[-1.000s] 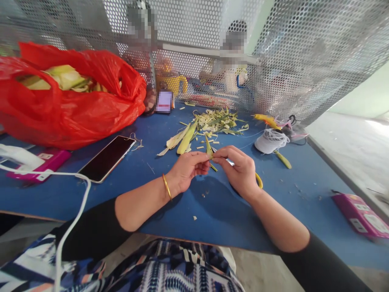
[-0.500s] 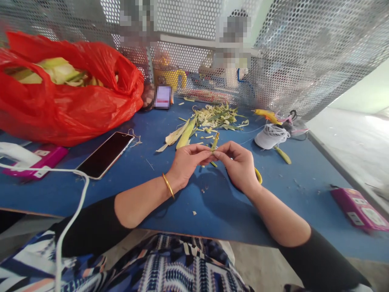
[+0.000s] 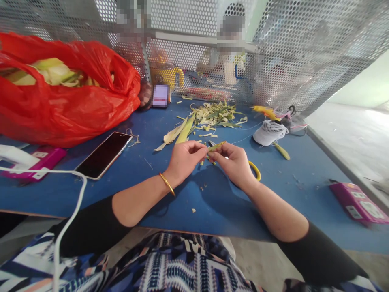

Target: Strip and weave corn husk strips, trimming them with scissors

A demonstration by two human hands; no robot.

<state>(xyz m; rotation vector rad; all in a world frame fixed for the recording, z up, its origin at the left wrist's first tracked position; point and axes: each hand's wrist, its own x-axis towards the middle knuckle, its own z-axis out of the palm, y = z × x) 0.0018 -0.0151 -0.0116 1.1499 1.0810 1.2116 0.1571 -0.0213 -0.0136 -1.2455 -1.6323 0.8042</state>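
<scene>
My left hand (image 3: 184,160) and my right hand (image 3: 233,163) meet over the blue table, both pinching a small rolled or folded piece of green-yellow corn husk (image 3: 216,147). The piece lies tilted to the right, and its lower end is hidden by my fingers. Under my right hand are scissors (image 3: 256,170); a yellow handle loop and a blade tip show, while the rest is covered. Beyond my hands lie whole corn husk leaves (image 3: 186,130) and a heap of cut husk scraps (image 3: 215,114).
A red plastic bag (image 3: 69,109) of husks fills the back left, with a dark-screened phone (image 3: 105,155) before it. White thread (image 3: 270,133) sits at the right. Purple boxes (image 3: 358,201) lie near both sides. A perforated metal screen (image 3: 188,61) closes the back; a white cable (image 3: 71,221) hangs front left.
The husk piece has tipped from upright to slanting right between my fingers. My right hand has turned slightly, and the scissors' blade tip and handle show more.
</scene>
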